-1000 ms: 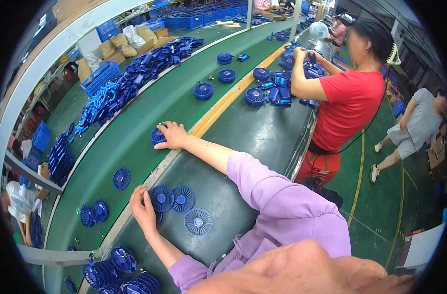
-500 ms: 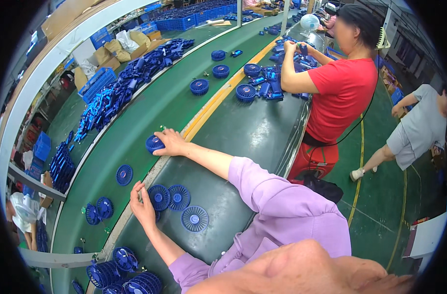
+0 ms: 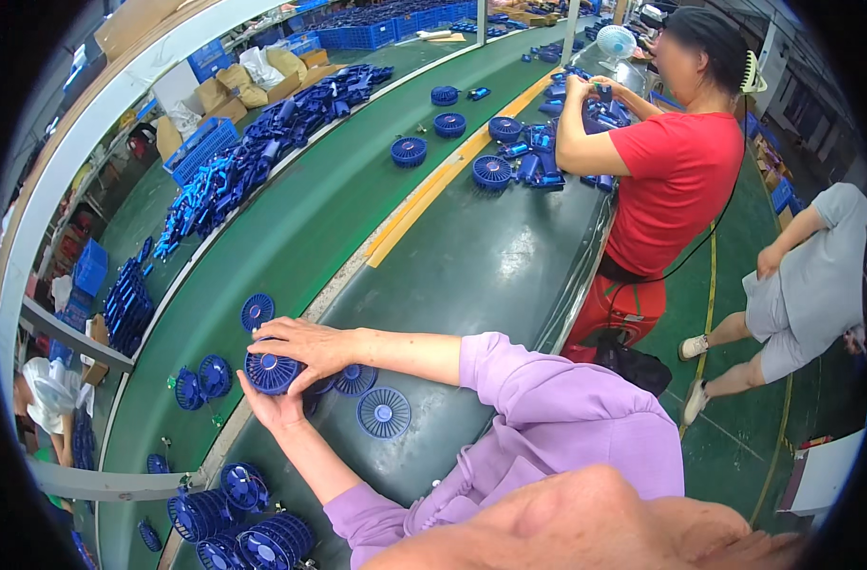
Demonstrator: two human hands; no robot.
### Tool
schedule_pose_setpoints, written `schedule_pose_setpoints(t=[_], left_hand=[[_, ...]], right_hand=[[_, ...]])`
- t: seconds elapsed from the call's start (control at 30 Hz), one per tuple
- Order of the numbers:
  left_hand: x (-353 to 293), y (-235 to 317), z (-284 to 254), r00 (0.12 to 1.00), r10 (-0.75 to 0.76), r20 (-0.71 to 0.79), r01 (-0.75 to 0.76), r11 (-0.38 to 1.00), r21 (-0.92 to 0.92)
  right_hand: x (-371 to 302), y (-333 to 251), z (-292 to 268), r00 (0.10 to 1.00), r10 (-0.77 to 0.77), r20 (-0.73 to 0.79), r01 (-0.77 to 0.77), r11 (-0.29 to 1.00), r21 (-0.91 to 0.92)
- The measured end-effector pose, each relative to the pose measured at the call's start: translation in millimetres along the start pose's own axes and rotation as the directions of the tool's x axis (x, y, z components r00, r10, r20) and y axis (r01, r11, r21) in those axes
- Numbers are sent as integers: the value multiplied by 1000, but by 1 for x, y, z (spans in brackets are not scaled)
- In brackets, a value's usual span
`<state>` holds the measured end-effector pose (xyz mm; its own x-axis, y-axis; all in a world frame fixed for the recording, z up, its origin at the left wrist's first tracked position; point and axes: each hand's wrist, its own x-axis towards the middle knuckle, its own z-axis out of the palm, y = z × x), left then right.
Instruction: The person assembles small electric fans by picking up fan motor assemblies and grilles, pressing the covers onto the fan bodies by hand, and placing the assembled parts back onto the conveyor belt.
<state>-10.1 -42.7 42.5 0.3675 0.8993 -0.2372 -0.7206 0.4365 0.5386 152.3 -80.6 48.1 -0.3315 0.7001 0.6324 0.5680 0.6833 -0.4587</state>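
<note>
A round blue fan head (image 3: 272, 374) with a slotted grille is held between my two hands above the near edge of the belt. My right hand (image 3: 312, 348) grips it from above, fingers over the rim. Cupped beneath it, my left hand (image 3: 277, 408) has its fingers around the lower left rim. Partly hidden behind my right wrist lies a blue fan grille (image 3: 355, 380) on the dark work surface, and a second round grille (image 3: 384, 413) lies flat nearby. On the belt just beyond my hands rests another blue round piece (image 3: 257, 312).
The green conveyor belt (image 3: 343, 204) curves past, carrying more fan heads (image 3: 409, 151). Stacked fan parts (image 3: 200, 516) stand at lower left. Blue handle-like parts (image 3: 281, 142) are heaped beyond the belt. A co-worker in red (image 3: 676, 180) handles parts at right; another person (image 3: 813, 275) walks behind.
My right hand has picked the fan head off the belt and brought it toward me to my left hand, which now holds it too. The walking person has come nearer.
</note>
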Motion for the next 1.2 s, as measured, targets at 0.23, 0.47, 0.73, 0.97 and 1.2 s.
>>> schedule_pose_setpoints(t=[0.23,0.47,0.73,0.97,1.2], left_hand=[[-30,-23,50,751,651,-110,-560,717,416],[-24,-22,37,759,651,6,-590,684,429],[-24,10,26,976,204,-79,-190,970,152],[-31,0,32,934,357,-1,-345,903,255],[-38,-21,58,629,777,20,-620,485,617]], right_hand=[[11,-18,26,981,189,-46,-145,869,472],[15,-22,15,979,199,-38,-144,819,555],[14,-18,1,999,-36,-12,38,952,303],[13,-30,14,993,115,-33,-102,958,268],[16,-37,36,940,161,-302,35,832,553]])
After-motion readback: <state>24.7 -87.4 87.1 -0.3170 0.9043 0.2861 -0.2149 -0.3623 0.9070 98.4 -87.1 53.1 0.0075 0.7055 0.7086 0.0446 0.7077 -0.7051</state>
